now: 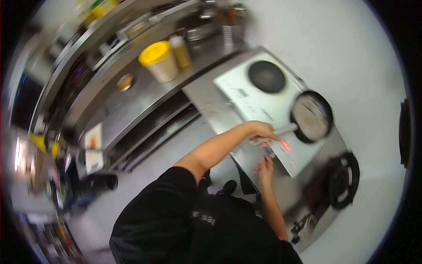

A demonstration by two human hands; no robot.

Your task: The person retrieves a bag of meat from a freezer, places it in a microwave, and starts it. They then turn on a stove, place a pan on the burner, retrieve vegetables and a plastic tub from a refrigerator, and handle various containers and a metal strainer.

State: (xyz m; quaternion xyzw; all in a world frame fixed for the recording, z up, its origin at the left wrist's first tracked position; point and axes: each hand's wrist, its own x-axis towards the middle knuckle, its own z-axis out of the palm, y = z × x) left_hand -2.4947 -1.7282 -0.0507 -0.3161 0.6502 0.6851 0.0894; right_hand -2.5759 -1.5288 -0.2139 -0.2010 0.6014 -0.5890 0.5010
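Observation:
My left hand [263, 130] reaches across the pale handle of a black frying pan [313, 117], one finger stretched to the lit red display [285, 145]. The other fingers are partly hidden around the handle. That pan rests on the nearer plate of a white two-plate cooktop [259, 105]. Below the handle, at the cooktop's front edge, my right hand [265, 170] has its fingers drawn together at a small shiny metal piece [270, 154]; I cannot tell what it is.
A dark round hotplate [267, 77] is farther back. A yellow-lidded tub [159, 61] and a yellowish squeeze bottle [180, 51] stand on the steel counter [132, 108] to the left. A black ring-shaped stand [345, 180] sits at right. A white board [93, 147] lies far left.

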